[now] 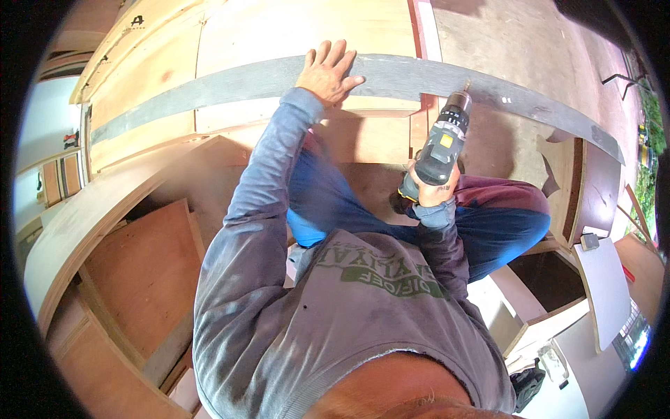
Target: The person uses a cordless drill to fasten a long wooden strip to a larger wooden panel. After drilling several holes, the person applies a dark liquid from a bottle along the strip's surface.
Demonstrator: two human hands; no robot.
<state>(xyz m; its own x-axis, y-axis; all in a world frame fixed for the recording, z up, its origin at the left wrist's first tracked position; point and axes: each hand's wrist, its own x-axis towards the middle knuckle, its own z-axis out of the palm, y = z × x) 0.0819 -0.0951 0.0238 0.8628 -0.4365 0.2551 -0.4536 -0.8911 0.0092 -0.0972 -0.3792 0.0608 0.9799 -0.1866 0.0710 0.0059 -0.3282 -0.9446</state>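
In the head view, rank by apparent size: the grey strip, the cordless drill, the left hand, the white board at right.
1. grey strip, spanning the view
2. white board
3. cordless drill
4. left hand

Drill and hand look close in size; fisheye bending makes that order unsure.

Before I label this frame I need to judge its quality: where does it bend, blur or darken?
Head view: fisheye bows the grey strip into an arc; black corners ring the picture; the drill and left hand look sharp; shade lies under the plywood panel; daylight washes out the left edge.
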